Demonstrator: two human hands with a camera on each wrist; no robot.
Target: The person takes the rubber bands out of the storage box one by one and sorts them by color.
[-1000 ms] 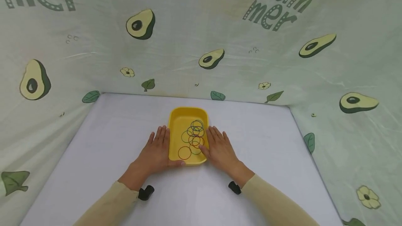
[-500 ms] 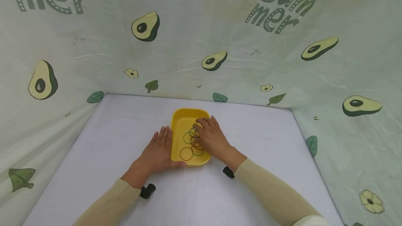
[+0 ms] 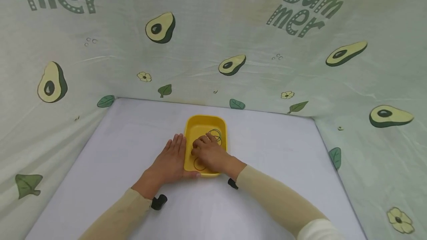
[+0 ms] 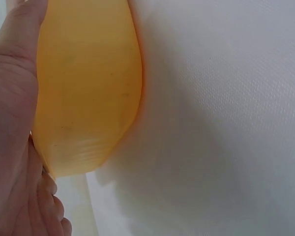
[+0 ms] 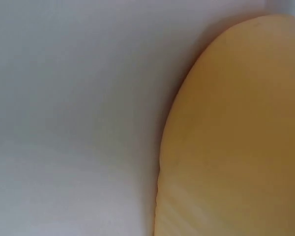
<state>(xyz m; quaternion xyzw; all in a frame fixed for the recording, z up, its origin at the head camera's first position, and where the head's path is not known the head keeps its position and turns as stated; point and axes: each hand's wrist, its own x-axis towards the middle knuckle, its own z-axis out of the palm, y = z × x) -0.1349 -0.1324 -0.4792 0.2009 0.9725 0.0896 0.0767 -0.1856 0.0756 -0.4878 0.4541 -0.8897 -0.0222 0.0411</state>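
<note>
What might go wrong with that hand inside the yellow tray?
The thin rings at the far end overlap, so picking one might drag others along. The right hand covers the middle of the tray, so anything beneath could be bumped unseen. Only the left hand braces the tray's side; if it eased off, the tray might slide on the table.

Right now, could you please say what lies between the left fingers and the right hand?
The left side of the yellow plastic tray, in the head view.
</note>
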